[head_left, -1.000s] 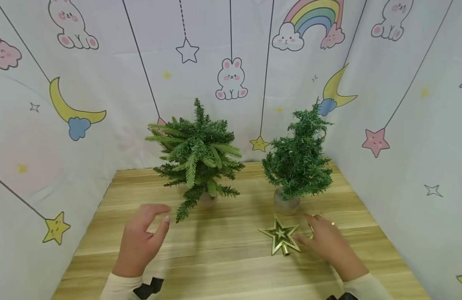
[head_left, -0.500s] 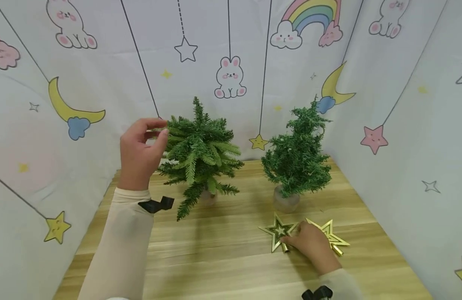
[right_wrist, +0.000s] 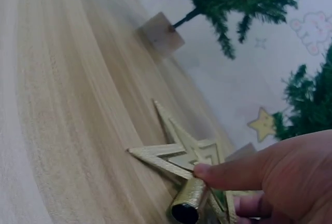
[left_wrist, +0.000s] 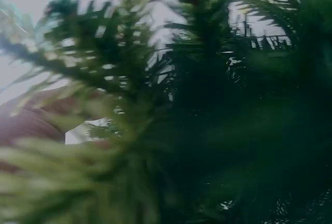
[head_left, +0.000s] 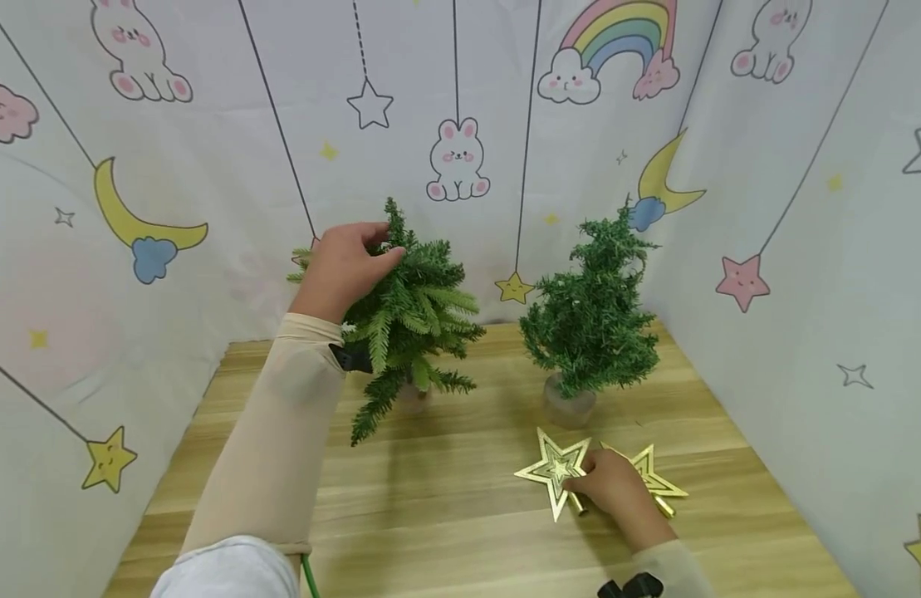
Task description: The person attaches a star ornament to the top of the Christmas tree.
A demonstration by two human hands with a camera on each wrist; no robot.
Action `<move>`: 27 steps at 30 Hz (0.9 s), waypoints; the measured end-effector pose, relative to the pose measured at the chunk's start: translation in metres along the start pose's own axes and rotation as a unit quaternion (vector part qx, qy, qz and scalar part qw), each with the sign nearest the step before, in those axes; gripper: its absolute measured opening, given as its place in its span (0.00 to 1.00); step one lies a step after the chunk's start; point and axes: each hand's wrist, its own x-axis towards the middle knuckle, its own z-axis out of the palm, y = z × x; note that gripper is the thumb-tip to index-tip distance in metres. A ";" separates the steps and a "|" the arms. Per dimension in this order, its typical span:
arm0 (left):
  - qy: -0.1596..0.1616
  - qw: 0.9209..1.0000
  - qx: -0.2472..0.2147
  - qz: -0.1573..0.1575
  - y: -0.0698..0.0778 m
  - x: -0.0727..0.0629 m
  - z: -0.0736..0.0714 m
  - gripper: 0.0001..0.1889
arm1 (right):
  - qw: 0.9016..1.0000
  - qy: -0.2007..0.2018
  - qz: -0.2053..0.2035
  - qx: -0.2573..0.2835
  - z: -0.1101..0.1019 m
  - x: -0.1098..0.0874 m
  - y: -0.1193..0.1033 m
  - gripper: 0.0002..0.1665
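Above, the left hand (head_left: 342, 267), digits parted, lies at the tip of a bushy green artificial tree (head_left: 423, 311); below, the right hand (head_left: 617, 488) pinches a metallic-gold five-pointed star (head_left: 547, 469).

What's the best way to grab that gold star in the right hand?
Probably by the body of the gold star, beside the root of its hollow tube, coming from the person's right. The star is flat, so it suits a pinch across both faces, and this leaves the tube's open end free. The right hand grips about there.
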 end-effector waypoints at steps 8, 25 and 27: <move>0.020 1.000 0.015 0.011 -0.008 0.004 0.011 0.25 | 0.984 -0.071 -0.083 0.137 -0.024 -0.010 -0.002 0.12; 0.005 0.999 0.010 0.036 -0.015 -0.003 0.016 0.30 | 0.874 0.013 -0.269 0.405 -0.167 -0.036 -0.150 0.10; 0.004 0.999 0.010 0.045 -0.014 -0.004 0.018 0.30 | 0.863 0.035 -0.278 0.421 -0.183 -0.029 -0.171 0.11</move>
